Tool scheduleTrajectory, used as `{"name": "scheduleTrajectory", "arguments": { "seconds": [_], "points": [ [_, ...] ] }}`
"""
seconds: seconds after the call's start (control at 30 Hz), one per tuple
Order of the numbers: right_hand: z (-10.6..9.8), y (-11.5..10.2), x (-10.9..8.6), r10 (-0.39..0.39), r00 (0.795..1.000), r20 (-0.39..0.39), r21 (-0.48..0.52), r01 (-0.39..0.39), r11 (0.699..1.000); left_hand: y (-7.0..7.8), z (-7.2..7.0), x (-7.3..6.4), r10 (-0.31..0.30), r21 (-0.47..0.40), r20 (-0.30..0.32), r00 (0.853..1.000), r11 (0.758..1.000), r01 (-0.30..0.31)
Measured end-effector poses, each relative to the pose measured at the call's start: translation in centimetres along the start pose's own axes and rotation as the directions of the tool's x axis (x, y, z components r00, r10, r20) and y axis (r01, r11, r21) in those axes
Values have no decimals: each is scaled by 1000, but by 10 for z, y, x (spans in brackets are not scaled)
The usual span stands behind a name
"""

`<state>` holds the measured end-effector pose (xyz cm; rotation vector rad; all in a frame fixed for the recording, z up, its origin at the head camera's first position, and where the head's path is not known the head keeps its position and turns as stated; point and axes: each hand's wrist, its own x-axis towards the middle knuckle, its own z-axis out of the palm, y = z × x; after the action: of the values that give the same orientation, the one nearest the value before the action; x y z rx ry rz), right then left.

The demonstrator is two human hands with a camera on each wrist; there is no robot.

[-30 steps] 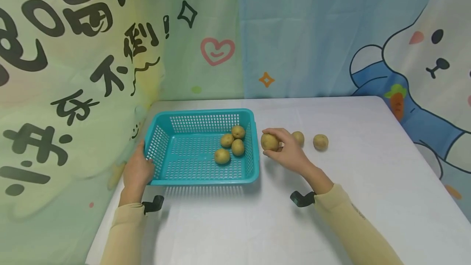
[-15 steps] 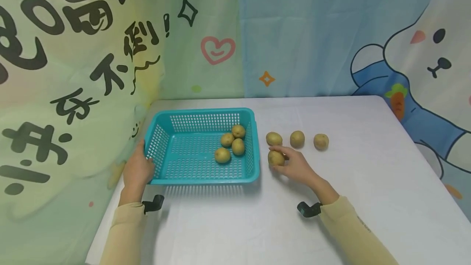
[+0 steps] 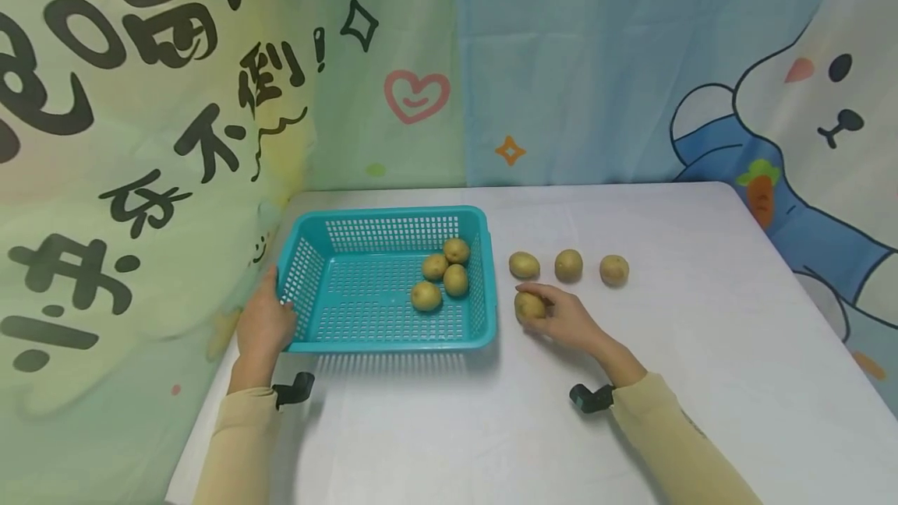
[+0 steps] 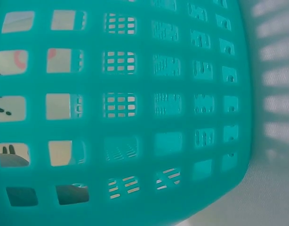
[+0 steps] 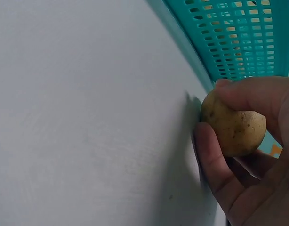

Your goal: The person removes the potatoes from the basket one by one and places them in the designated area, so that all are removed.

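My right hand (image 3: 564, 319) pinches a potato (image 3: 529, 307) between thumb and fingers, low over the white table. The right wrist view shows this potato (image 5: 236, 125) close up, with dark specks on its skin. A teal plastic basket (image 3: 379, 347) stands to its left, with several potatoes (image 3: 455, 280) grouped in its right half. My left hand (image 3: 265, 324) holds the basket's left end. Through the left wrist camera only the basket's perforated wall (image 4: 144, 84) and some tabletop are seen. Behind the pinched potato, 3 more potatoes (image 3: 568, 266) lie in a row.
The white tabletop (image 3: 449, 427) extends in front of the basket and to the right. Printed cloth (image 3: 596, 61) hangs behind the table and along its left side. Each wrist carries a small black camera mount (image 3: 592, 398).
My right hand with its potato has come down and toward the table's near side. The left potato of the row is now visible behind it. The left hand and basket have stayed put.
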<state>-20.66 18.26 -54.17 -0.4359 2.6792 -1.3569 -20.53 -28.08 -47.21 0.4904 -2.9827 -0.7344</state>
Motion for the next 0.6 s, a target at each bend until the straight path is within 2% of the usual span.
{"name": "scheduleTrajectory", "arguments": {
  "seconds": [0.17, 0.4, 0.6],
  "points": [
    [0, -2, 3, 17, 1000, 18, 5, -17, 1000, 1, -1, 0, 0, 3, 6, 1000, 1000, 0],
    [1, 1, 5, 62, 997, -39, -8, -62, 998, 1, 0, 0, 13, -3, -14, 1000, 1000, -13],
    [2, 4, 3, 56, 998, -35, -1, -56, 998, -1, 1, 1, 16, -5, -13, 1000, 1000, -16]
  ]
}}
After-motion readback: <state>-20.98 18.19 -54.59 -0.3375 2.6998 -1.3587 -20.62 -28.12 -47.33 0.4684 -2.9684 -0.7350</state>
